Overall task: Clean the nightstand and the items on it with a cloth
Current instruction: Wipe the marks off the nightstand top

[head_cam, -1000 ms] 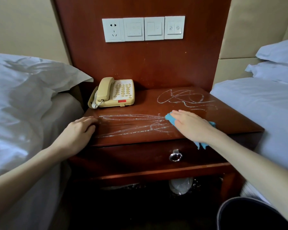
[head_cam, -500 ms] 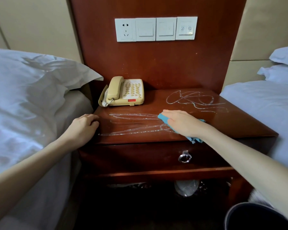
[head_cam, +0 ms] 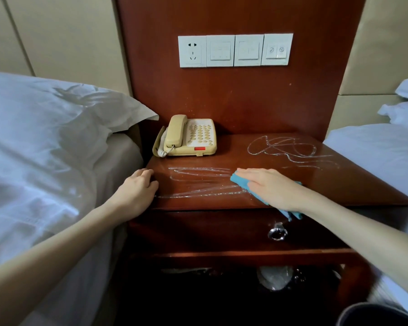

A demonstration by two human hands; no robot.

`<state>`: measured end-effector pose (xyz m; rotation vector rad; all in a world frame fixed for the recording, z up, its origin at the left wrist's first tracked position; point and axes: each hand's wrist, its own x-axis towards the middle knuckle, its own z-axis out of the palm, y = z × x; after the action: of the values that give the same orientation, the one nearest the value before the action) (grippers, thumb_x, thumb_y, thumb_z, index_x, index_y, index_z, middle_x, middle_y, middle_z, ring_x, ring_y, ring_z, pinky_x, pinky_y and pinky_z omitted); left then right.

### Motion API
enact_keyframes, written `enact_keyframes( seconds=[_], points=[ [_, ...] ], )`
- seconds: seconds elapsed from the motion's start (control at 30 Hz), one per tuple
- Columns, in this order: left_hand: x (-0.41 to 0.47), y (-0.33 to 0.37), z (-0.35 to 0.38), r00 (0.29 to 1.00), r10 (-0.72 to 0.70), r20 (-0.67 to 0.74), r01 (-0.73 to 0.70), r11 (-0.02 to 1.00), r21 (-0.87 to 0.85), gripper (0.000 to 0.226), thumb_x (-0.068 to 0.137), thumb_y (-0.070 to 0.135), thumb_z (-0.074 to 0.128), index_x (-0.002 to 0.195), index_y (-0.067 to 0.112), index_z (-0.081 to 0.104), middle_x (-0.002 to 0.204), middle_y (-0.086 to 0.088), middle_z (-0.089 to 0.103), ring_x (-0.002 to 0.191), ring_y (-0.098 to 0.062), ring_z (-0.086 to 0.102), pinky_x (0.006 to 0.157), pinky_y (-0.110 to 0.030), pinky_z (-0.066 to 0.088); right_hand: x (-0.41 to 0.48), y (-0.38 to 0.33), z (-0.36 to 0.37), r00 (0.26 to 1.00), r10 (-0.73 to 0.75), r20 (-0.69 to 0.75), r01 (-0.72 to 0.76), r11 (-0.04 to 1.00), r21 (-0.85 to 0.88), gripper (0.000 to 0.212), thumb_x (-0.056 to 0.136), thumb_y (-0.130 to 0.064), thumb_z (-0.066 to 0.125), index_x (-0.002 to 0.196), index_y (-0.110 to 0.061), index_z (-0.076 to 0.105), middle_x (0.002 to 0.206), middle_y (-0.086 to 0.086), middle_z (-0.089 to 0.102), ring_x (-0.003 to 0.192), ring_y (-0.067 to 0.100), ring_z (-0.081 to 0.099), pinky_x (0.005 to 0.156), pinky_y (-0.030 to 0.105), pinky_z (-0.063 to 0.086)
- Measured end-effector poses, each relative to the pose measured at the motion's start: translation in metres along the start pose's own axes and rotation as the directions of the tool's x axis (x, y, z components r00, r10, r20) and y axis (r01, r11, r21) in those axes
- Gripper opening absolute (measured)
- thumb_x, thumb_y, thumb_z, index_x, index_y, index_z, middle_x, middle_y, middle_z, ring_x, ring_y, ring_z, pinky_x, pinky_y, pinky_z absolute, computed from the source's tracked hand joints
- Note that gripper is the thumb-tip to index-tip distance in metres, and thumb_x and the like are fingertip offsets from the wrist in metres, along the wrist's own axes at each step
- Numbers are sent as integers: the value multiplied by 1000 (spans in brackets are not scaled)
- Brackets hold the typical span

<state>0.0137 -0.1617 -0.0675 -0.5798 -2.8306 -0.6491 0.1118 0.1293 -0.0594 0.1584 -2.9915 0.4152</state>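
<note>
The dark red wooden nightstand [head_cam: 353, 184] stands between two beds, its top streaked with white scribbled marks [head_cam: 283, 147]. A beige telephone [head_cam: 186, 136] sits at its back left. My right hand [head_cam: 271, 187] lies flat on a blue cloth [head_cam: 239, 181], pressing it on the front middle of the top; most of the cloth is hidden under the palm, one end hanging over the front edge. My left hand [head_cam: 137, 191] rests curled against the nightstand's front left corner, holding nothing.
A drawer with a metal ring pull [head_cam: 277, 232] is below the top. White bedding [head_cam: 45, 149] lies at left, another bed [head_cam: 382, 151] at right. A wall socket and switches [head_cam: 234, 50] sit above. A dark bin rim [head_cam: 375, 314] is at bottom right.
My right hand has slid the blue cloth a little leftward along the front streaks. The view has shifted, so the nightstand sits further right. My left hand stays at the corner.
</note>
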Motion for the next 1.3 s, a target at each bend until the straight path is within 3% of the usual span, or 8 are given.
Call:
enact_keyframes(
  seconds=[0.27, 0.53, 0.67, 0.73, 0.8, 0.93, 1.03, 1.3],
  points=[
    [0, 2, 0, 999, -28, -36, 27, 999, -28, 32, 93, 17, 45, 122, 5, 52, 131, -13, 50, 127, -27, 41, 102, -31, 30, 55, -14, -6, 985, 174, -10, -172, 980, 94, 49, 98, -15, 25, 146, -20, 33, 154, -1, 31, 136, 22, 34, 113, 38, 28],
    [2, 2, -1, 998, -59, -37, 57, 997, -48, 29, 93, 17, 44, 117, 3, 55, 128, -15, 53, 124, -28, 42, 95, -28, 29, 16, -5, 0, 995, -84, 44, 80, 993, 85, 47, 99, -16, 28, 144, -25, 34, 152, -12, 30, 140, 5, 22, 110, 20, 9],
    [3, 0, 0, 996, -88, -34, 86, 995, -60, 26, 92, 17, 42, 110, 5, 56, 122, -16, 55, 118, -31, 46, 89, -30, 32, 33, -12, -3, 1000, 2, 18, -4, 994, 107, 45, 99, -16, 29, 142, -21, 39, 151, -5, 36, 138, 16, 31, 117, 34, 21],
    [3, 0, 0, 994, -100, -43, 97, 993, -66, 25, 91, 17, 42, 109, 6, 57, 121, -17, 55, 116, -33, 47, 86, -30, 32, 49, -21, -4, 997, 80, -13, -78, 990, 120, 43, 97, -15, 28, 136, -19, 46, 140, 6, 48, 117, 26, 54, 100, 36, 45],
    [2, 1, 0, 993, -109, -52, 105, 992, -71, 26, 92, 17, 42, 110, 6, 57, 122, -18, 55, 116, -34, 47, 87, -31, 33, 59, -29, -3, 992, 119, -32, -114, 985, 132, 42, 96, -15, 28, 133, -20, 48, 128, 8, 54, 88, 24, 62, 76, 28, 55],
    [3, 1, -2, 989, -134, -63, 126, 985, -117, 31, 93, 18, 41, 118, 8, 56, 125, -18, 57, 117, -35, 48, 91, -32, 36, 52, -33, 6, 1000, 27, -16, -26, 995, 92, 48, 97, -13, 27, 142, -22, 40, 150, -2, 37, 134, 22, 36, 113, 35, 26],
    [3, 1, -6, 978, -202, -51, 186, 957, -223, 38, 93, 21, 41, 129, 15, 53, 131, -13, 56, 123, -31, 47, 93, -29, 34, 32, -30, 10, 996, -86, 3, 85, 992, 97, 47, 98, -13, 28, 143, -24, 37, 151, -10, 32, 141, 13, 22, 112, 25, 11],
    [5, -4, -4, 964, -251, -86, 206, 914, -351, 38, 92, 19, 42, 128, 18, 55, 129, -10, 58, 120, -27, 49, 88, -25, 34, 56, -30, 4, 998, -67, 20, 63, 987, 146, 45, 99, -15, 32, 142, -22, 41, 152, -5, 34, 139, 14, 29, 114, 27, 17]
  ],
)
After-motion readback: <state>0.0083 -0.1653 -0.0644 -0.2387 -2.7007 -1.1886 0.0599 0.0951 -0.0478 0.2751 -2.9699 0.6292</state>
